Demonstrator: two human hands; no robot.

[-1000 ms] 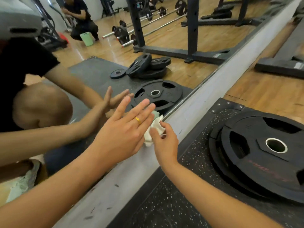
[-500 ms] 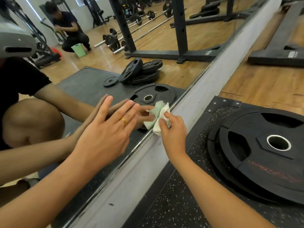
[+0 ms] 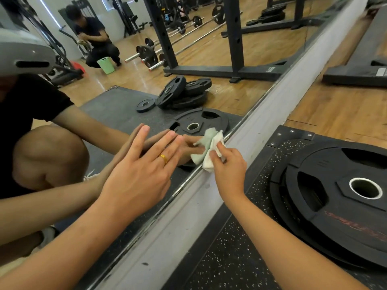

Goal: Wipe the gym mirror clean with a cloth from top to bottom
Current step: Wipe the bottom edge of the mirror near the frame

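The gym mirror (image 3: 209, 65) fills the left and upper part of the view, its lower edge meeting a grey ledge (image 3: 261, 126). My right hand (image 3: 228, 166) is shut on a crumpled white cloth (image 3: 211, 151) and presses it to the glass right at the bottom edge. My left hand (image 3: 140, 172), wearing a gold ring, lies flat on the mirror with fingers apart, just left of the cloth. Both hands and the cloth are doubled in the reflection.
Stacked black weight plates (image 3: 335, 197) lie on the speckled rubber mat (image 3: 230, 258) right of my right arm. A black rack base (image 3: 356, 74) stands on the wood floor at far right. The mirror reflects a crouching person with a green bucket, barbells and more plates.
My right hand has slid the cloth along the mirror's bottom edge, up and away from me. The left hand stays flat on the glass, and the view has tilted up slightly.
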